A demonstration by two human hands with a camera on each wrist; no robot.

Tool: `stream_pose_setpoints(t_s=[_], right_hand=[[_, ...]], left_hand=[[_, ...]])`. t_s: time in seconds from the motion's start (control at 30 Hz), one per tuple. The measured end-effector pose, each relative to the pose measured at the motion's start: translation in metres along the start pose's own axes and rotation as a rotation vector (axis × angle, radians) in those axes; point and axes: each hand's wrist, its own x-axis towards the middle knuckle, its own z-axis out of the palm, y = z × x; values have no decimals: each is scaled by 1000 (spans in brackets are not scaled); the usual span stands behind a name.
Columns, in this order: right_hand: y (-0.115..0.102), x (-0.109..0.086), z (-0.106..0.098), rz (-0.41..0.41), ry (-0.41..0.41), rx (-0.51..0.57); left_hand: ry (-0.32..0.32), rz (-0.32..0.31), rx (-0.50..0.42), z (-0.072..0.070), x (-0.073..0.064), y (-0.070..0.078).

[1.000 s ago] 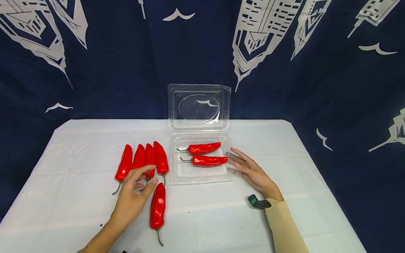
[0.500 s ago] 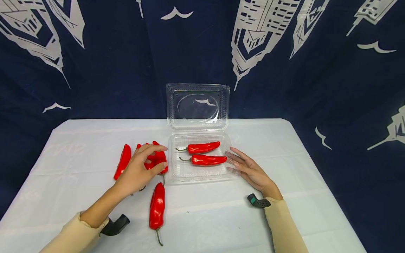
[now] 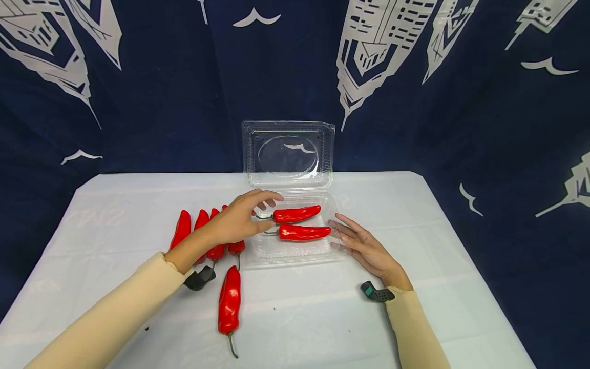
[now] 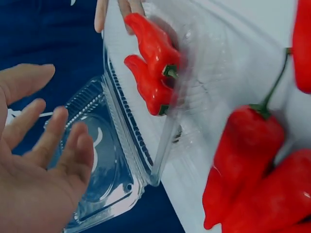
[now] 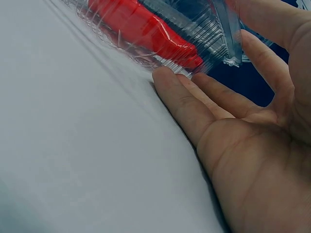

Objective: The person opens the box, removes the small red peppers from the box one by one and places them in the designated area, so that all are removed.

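Observation:
My left hand (image 3: 241, 218) hovers over the left side of a clear plastic clamshell container (image 3: 276, 254), its fingers loosely extended with nothing between them. In the left wrist view the fingers (image 4: 58, 124) are relaxed and apart from the peppers. Inside the base lie two red chili peppers, the rear one (image 3: 297, 214) and the front one (image 3: 304, 233), stems to the left. My right hand (image 3: 371, 253) has its fingertips at the container's right wall; the right wrist view shows its fingers (image 5: 182, 99) extended along the table beside the wall.
Several more red peppers, such as the leftmost (image 3: 182, 228), lie in a row left of the container, partly behind my left arm. Another pepper (image 3: 229, 302) lies nearer the front. The lid (image 3: 288, 179) stands raised before the dark blue printed cloth (image 3: 184, 102).
My left hand has moved up and right, from over the pepper row to over the container's left side. My right hand and the peppers have stayed in place.

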Motion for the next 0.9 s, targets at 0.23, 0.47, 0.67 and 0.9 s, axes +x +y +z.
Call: stream_pose_setpoints(t_s=[0.23, 0.47, 0.67, 0.9], right_hand=[[-1, 0, 0, 11, 16, -9], [1, -1, 0, 19, 24, -11], [1, 0, 0, 22, 21, -13], [1, 1, 0, 22, 19, -17]], left_hand=[[-174, 28, -106, 16, 32, -2], [-285, -27, -163, 32, 52, -4], [-333, -51, -179, 41, 60, -10], [-385, -62, -153, 54, 65, -15]])
